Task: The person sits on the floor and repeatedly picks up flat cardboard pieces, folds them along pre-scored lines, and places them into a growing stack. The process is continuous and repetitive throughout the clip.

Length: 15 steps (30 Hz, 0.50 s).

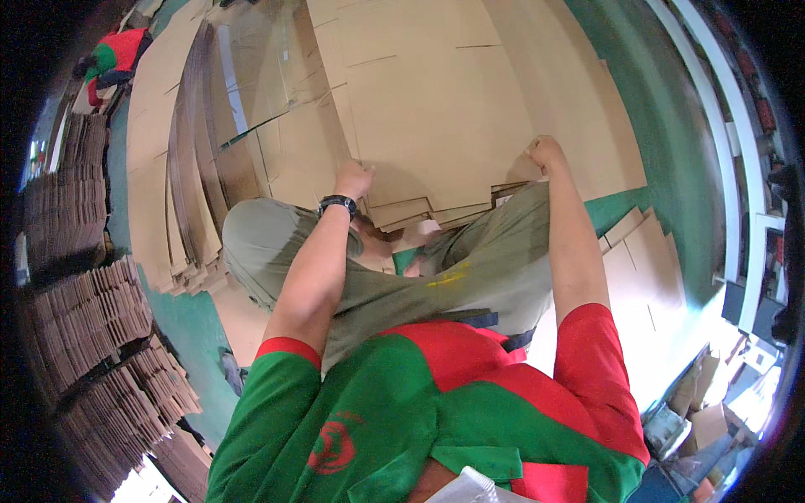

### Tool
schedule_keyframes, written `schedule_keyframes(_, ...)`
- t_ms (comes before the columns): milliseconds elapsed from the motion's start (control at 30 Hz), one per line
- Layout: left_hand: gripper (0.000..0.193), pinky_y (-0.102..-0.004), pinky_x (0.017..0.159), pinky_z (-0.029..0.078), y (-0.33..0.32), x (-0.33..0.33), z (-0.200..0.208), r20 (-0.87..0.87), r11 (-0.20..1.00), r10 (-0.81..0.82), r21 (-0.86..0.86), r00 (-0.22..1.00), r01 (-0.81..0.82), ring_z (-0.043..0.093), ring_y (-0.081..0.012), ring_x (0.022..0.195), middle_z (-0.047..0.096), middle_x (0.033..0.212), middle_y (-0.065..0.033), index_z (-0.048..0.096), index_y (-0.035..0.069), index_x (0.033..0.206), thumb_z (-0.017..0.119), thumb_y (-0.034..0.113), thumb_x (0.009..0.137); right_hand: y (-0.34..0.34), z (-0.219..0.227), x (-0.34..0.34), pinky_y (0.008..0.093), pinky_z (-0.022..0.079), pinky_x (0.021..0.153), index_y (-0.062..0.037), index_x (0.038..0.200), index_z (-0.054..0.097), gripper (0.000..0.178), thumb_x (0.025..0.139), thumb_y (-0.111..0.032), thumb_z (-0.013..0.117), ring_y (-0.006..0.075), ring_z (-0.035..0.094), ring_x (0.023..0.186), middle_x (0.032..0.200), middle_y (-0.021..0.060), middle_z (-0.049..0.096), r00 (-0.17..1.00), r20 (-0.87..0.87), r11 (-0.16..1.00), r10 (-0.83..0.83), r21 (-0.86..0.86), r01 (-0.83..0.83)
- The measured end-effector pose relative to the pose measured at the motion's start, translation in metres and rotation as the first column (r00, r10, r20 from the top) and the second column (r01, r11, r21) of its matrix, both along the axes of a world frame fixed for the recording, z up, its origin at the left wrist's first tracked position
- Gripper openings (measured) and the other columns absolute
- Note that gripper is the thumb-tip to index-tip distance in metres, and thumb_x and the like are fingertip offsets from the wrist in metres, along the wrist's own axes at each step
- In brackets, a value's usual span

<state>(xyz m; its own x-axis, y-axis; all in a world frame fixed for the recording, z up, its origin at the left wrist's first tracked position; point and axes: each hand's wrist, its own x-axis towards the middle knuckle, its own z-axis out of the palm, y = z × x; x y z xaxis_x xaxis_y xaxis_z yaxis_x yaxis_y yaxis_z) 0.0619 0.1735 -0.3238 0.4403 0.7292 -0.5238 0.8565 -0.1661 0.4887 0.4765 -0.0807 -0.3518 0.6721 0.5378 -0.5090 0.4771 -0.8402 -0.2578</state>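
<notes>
My left hand [355,179] and right hand [547,154], two in all, curled well apart over one cardboard sheet [428,109] spread before my two folded legs [272,243]; whether either gripped it, I could not tell. One watch [338,204] circled my left wrist; one co-worker [122,52] bent at far left. The sheet was broad, tan, slotted and creased.

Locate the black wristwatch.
In the head view, slightly left of centre, the black wristwatch is strapped on just below the left hand.
</notes>
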Motion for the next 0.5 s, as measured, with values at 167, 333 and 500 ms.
schedule_keyframes(167, 0.048, -0.0442, 0.072, 0.054, -0.011, 0.009, 0.005, 0.075, 0.929, -0.179, 0.341, 0.981, 0.143, 0.066, -0.0404, 0.08, 0.066, 0.088, -0.0296, 0.065, -0.008, 0.099, 0.061, 0.037, 0.085, 0.004, 0.008, -0.012, 0.0412, 0.053, 0.053, -0.0003, 0.103, 0.064, 0.03, 0.082, -0.02, 0.072, 0.0305, 0.066, 0.066, 0.08, 0.0191, 0.067, 0.999, 0.026, 0.998, -0.032, 0.063, 0.03)
schedule_keyframes(333, 0.045, -0.0483, 0.085, 0.049, -0.013, 0.007, 0.008, -0.055, 0.97, -0.122, 0.206, 0.991, 0.131, 0.061, -0.0431, 0.098, 0.064, 0.095, -0.0308, 0.067, -0.008, 0.088, 0.067, 0.036, 0.082, 0.009, 0.023, -0.025, 0.042, 0.055, 0.068, -0.0014, 0.106, 0.064, 0.037, 0.08, -0.026, 0.072, 0.0339, 0.067, 0.082, 0.094, 0.0204, 0.067, 0.961, 0.225, 0.987, 0.157, -0.017, -0.157)
schedule_keyframes(500, 0.043, -0.0478, 0.083, 0.05, -0.013, 0.007, 0.021, -0.007, 0.972, -0.033, 0.232, 0.999, 0.033, 0.063, -0.0432, 0.094, 0.064, 0.093, -0.0319, 0.067, -0.009, 0.086, 0.069, 0.033, 0.08, 0.008, 0.045, -0.038, 0.0441, 0.049, 0.09, -0.0033, 0.111, 0.066, 0.042, 0.078, -0.028, 0.073, 0.0384, 0.06, 0.103, 0.107, 0.0221, 0.065, 0.929, 0.299, 0.97, 0.218, 0.042, -0.241)
